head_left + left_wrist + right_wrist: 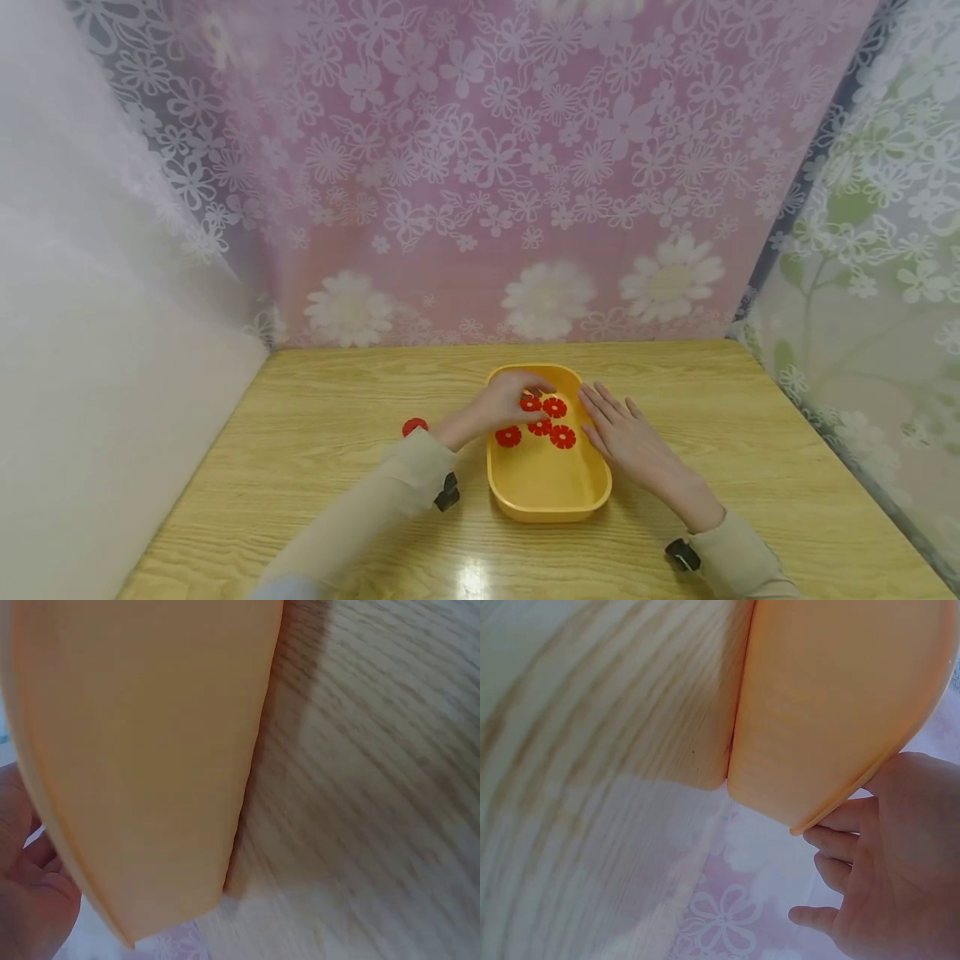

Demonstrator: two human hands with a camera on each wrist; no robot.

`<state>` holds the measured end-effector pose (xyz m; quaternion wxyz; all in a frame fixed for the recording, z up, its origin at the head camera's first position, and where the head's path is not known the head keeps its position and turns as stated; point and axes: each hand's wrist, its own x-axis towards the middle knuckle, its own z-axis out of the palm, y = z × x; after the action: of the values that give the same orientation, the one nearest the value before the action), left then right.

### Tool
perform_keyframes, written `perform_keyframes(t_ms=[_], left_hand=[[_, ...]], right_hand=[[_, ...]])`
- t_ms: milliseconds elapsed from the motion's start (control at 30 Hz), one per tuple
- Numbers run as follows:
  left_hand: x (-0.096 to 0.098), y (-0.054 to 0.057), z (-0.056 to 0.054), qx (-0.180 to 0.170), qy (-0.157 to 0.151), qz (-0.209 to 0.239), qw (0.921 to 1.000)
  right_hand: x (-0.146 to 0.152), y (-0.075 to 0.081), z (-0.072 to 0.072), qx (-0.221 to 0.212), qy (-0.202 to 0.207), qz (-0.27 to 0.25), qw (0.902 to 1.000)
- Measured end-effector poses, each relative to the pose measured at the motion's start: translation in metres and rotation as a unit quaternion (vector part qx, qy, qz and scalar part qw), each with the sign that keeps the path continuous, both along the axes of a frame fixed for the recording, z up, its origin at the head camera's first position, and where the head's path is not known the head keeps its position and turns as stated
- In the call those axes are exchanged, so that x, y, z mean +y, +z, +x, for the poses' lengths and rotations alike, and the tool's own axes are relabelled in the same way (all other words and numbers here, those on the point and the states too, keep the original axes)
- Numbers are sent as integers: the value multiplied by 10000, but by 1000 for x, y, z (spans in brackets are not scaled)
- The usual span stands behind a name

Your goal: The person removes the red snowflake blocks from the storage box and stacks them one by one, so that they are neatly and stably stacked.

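Note:
A yellow plastic basin [546, 492] stands on the wooden table. Several red flower-shaped discs [562, 436] lie toward its far half. My left hand [510, 402] reaches over the basin's left rim, thumb and fingers apart above the discs. Red shows in the gap between them, apparently from discs lying below. In the left wrist view the basin wall [150, 772] hides most of the fingers. My right hand [630, 437] rests against the basin's right rim with its fingers extended. The right wrist view shows its fingertips at the rim, the hand [892, 862] holding nothing else.
Another red disc [415, 427] is on the table [337, 467] left of the basin, partly behind the left sleeve. Flower-patterned curtain [480, 167] hangs along the table's far edge, with a pale sheet [112, 292] at the left and patterned cloth [862, 292] at the right.

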<state>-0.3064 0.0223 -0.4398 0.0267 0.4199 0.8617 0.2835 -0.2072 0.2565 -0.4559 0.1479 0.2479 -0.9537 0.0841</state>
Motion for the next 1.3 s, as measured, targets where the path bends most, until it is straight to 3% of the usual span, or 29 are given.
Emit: perform_keyframes(t_ms=[533, 833, 1300], left_hand=[[35, -21, -1, 48, -498, -876, 9949], [40, -34, 0, -19, -467, -1218, 9915], [41, -34, 1, -6, -470, -1496, 9876]], right_hand=[[4, -4, -2, -52, 16, 128, 9999], [0, 4, 2, -369, -192, 238, 9989], [0, 4, 2, -352, -172, 173, 9991]])
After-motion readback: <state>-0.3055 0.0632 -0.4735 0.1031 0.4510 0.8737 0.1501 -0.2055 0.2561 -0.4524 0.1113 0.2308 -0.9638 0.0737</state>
